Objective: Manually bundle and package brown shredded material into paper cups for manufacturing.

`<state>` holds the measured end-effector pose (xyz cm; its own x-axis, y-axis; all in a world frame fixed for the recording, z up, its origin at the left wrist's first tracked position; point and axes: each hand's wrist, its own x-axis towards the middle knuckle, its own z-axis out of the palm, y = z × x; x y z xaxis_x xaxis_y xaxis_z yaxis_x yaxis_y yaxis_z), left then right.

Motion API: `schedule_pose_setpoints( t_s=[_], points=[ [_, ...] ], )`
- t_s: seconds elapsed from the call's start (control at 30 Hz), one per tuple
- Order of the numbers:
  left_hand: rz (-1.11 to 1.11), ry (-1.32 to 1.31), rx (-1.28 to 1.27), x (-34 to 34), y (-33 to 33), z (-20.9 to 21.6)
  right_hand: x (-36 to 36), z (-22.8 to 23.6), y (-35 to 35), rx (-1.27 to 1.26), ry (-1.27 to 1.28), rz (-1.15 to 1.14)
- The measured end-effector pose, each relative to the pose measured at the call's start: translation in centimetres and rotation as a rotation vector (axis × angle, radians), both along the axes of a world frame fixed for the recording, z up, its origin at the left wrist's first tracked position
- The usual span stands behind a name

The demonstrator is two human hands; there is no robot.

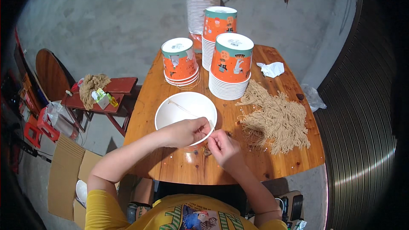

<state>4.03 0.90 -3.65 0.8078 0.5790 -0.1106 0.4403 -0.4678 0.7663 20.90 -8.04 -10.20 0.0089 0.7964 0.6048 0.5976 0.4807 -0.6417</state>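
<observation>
White paper, one bucket [172, 117]: on the near half of the desk [166, 168], mouth facing up, any tilt uncertain.

Tan cord [181, 107], one length: lies across the mouth, long axis running from about ten o'clock to four, its lower end reaching the left fingers.

Hands, two: meeting at the bucket's four o'clock rim; the mouth's middle lies at ten o'clock from them. Left hand [185, 132], nearer the mouth: closed on the rim; whether it also pinches cord, cannot tell. Right hand [226, 150], outside the rim: fingertips drawn together, contents hidden.

Cord heap [279, 121], tan: two o'clock from the right hand.

Bucket stacks, orange-sided, upside down: small one [179, 61] at twelve o'clock from the bucket, taller one [232, 66] at one.
</observation>
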Motion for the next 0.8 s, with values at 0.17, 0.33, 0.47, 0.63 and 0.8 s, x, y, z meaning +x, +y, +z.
schedule_pose_setpoints(
  t_s=[0.17, 0.33, 0.47, 0.63, 0.8],
  points=[
    [-0.004, 0.071, -0.006, 0.2, 0.2, 0.5, 0.1, -0.1, 0.1, 0.014, -0.002, 0.005],
    [0.059, -0.081, 0.554, -0.4, -0.3, -0.3, 1.9, 3.1, -0.3, -0.121, -0.093, 0.113],
    [0.376, 0.024, 0.155, -0.5, -0.7, 1.7, 3.9, 4.5, -0.3, -0.082, -0.261, 0.21],
    [0.326, -0.512, -0.504, 0.5, -0.5, 0.8, 4.2, 6.2, 1.5, -0.101, -0.401, 0.329],
    [0.248, -0.487, -0.529, 1.3, -0.3, 0.0, 3.3, 8.2, 2.7, -0.156, -0.161, 0.353]
  ],
)
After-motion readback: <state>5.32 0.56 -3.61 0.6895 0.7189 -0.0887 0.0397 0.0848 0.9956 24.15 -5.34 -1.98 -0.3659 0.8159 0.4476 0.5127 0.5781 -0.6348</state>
